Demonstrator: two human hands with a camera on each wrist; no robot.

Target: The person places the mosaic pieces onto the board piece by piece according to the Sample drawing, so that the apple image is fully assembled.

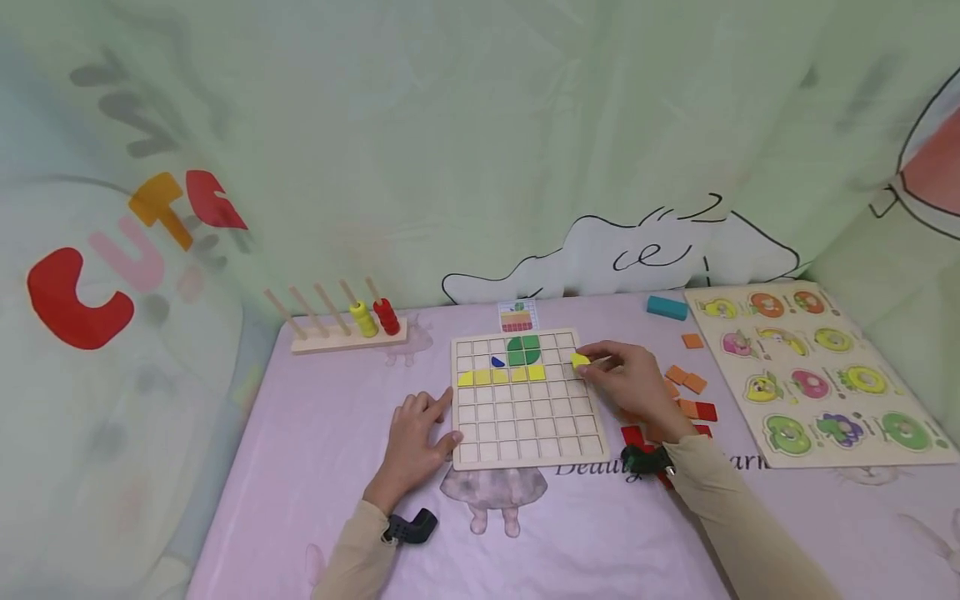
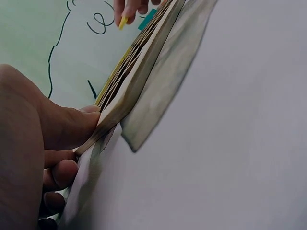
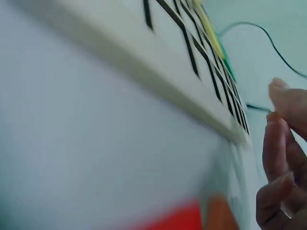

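A wooden grid board [image 1: 487,429] lies flat in front of me. Along its left edge rests my left hand [image 1: 415,442], thumb and forefinger touching the rim; the left wrist view has the thumb [image 2: 72,122] at the board's edge. Between thumb and fingertips my right hand [image 1: 628,379] pinches a small yellow tile [image 1: 580,361], held over the board's right edge. In the right wrist view that tile is hidden behind the fingers [image 3: 276,143]. On the grid are a row of yellow tiles [image 1: 501,376], green tiles [image 1: 523,351] forming a leaf shape, and a blue piece [image 1: 498,362].
A picture card [image 1: 518,316] lies behind the board. Back left stands a peg stand [image 1: 348,336] with yellow and red beads. Orange tiles [image 1: 694,382] and red tiles [image 1: 632,436] lie around my right forearm, near a teal block [image 1: 667,307] and a fruit puzzle board [image 1: 813,408].
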